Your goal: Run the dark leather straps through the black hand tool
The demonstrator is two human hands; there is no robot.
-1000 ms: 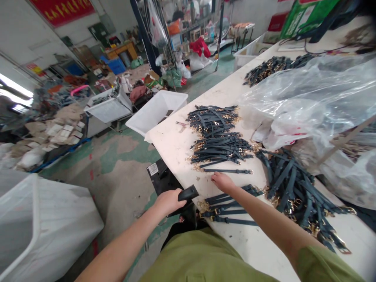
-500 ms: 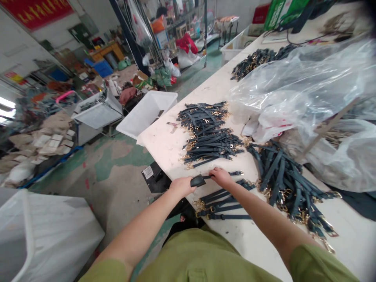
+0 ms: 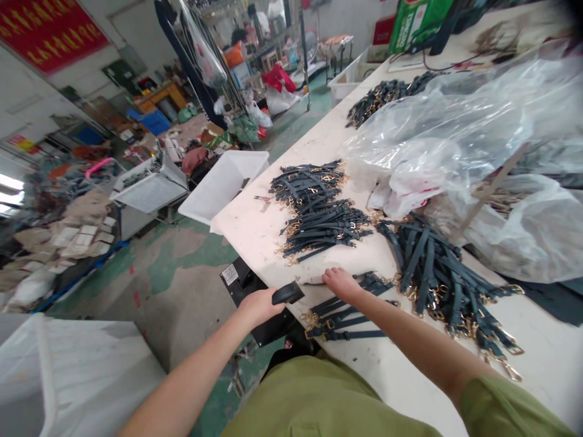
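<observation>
My left hand [image 3: 260, 306] is closed around a black, rounded object [image 3: 288, 294] with a glossy upper side, held just off the table's near edge; its exact kind I cannot make out. Low over the table, my right hand [image 3: 340, 284] has its fingers bent together on a dark strap, whose thin end [image 3: 313, 283] sticks out left of the fingertips. Most of that strap is hidden under the hand. Close below the right hand lie several dark straps [image 3: 350, 334] with gold buckles and clasps, side by side.
Beyond my hands are bundled straps [image 3: 325, 223] and a second bundle [image 3: 310, 182]. A loose strap heap [image 3: 428, 261] lies right, near clear plastic bags [image 3: 437, 133]. White bins stand left, one bin [image 3: 223, 182] by the table edge and another [image 3: 91, 370] near me.
My left hand has moved left and slightly down with the black object, away from my right hand. The right hand stays near its place. The view has shifted slightly.
</observation>
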